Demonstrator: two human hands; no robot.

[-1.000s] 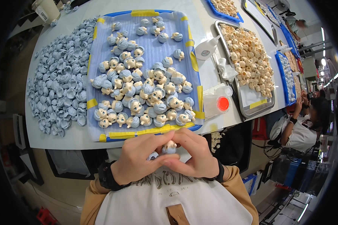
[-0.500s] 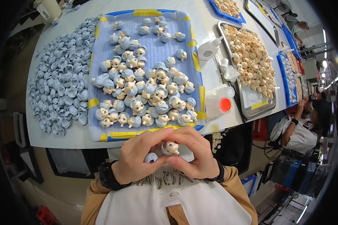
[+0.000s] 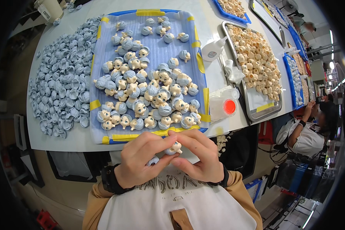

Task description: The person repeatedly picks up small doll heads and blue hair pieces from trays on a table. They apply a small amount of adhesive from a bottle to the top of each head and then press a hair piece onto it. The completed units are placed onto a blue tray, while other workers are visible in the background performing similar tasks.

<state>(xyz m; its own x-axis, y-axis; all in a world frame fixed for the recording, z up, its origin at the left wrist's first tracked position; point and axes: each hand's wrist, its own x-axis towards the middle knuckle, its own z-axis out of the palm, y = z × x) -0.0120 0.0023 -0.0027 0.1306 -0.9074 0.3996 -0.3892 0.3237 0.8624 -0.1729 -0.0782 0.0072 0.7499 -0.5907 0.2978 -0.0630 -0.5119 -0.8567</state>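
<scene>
My left hand [image 3: 142,157] pinches a small doll head [image 3: 175,148] between thumb and forefinger. The head has a pale face with a painted eye and a light blue hair piece. A second light blue hair piece [image 3: 153,160] sits lower in the same hand, partly covered by its fingers. My right hand [image 3: 201,155] arches round the other side of the head, thumb and fingers apart; its fingertips meet the left forefinger above the head. Just beyond my hands, a blue tray [image 3: 176,48] edged with yellow tape holds many similar doll heads [image 3: 140,109].
Loose light blue hair shells [image 3: 67,76] are heaped left of the tray. To the right stand a white squeeze bottle [image 3: 213,50], a clear cup [image 3: 220,105] with a red disc, crumpled tissue [image 3: 234,71] and a metal tray [image 3: 253,115] of pale face parts. A co-worker [image 3: 306,130] is at far right.
The doll head has turned and shifted slightly up in my left fingers. My right thumb has come a little away from it.
</scene>
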